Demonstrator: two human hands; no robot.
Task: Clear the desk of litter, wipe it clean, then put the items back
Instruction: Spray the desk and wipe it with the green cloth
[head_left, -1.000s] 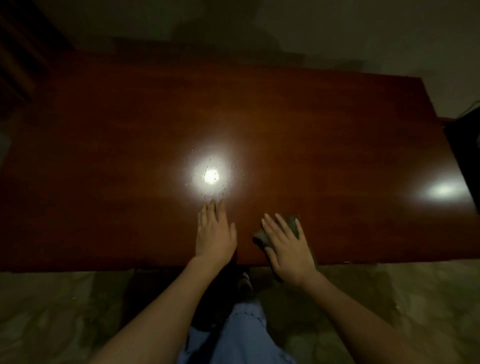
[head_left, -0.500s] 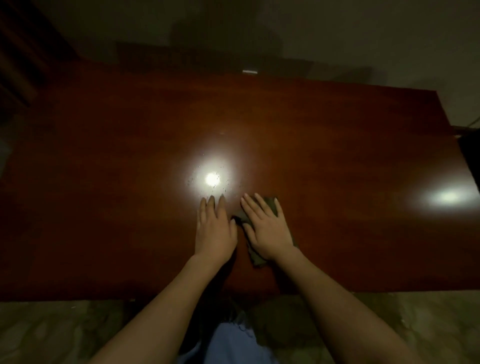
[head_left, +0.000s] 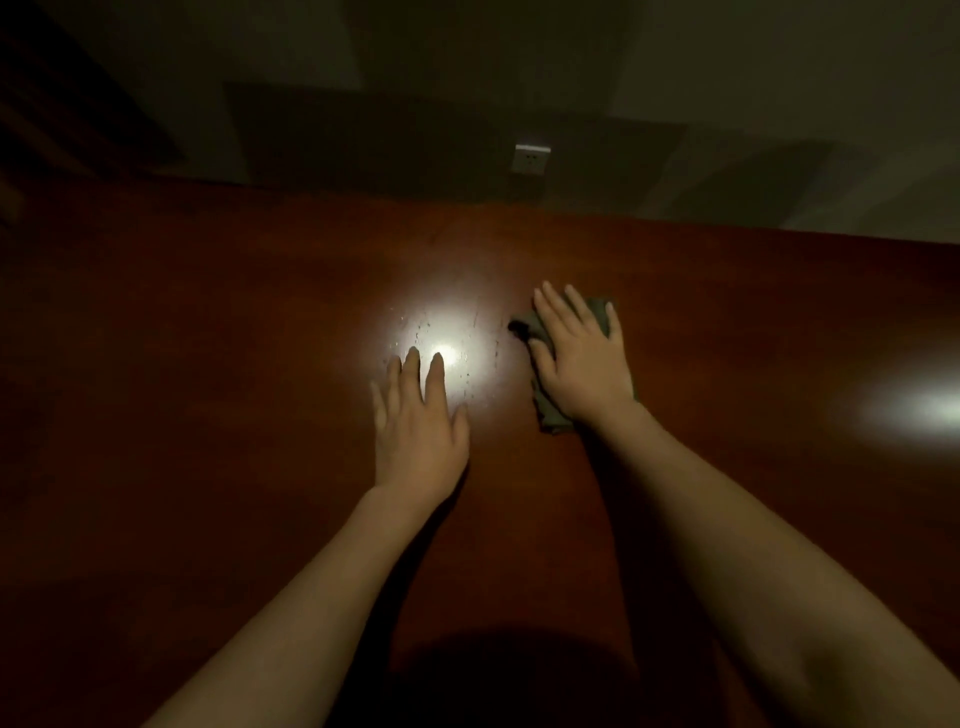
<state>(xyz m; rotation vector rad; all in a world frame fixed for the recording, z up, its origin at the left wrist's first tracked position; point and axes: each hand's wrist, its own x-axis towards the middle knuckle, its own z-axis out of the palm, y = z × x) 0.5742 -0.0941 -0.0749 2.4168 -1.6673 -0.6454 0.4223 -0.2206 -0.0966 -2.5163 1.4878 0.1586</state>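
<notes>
On the dark red counter (head_left: 208, 364), the right hand (head_left: 582, 358) presses flat, fingers spread, on a soft, limp cloth (head_left: 550, 410) best held under the palm, while the left hand (head_left: 415, 426) rests open beside it.

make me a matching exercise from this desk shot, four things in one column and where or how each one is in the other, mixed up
Things:
1. left hand
2. right hand
3. cloth
4. wall socket

States or places:
A. pressed flat under a hand on the desk
B. on the wall past the desk's far edge
C. flat on bare wood, fingers at the bright glare
D. spread flat on top of the cloth

Pairs: 1-C, 2-D, 3-A, 4-B
</notes>
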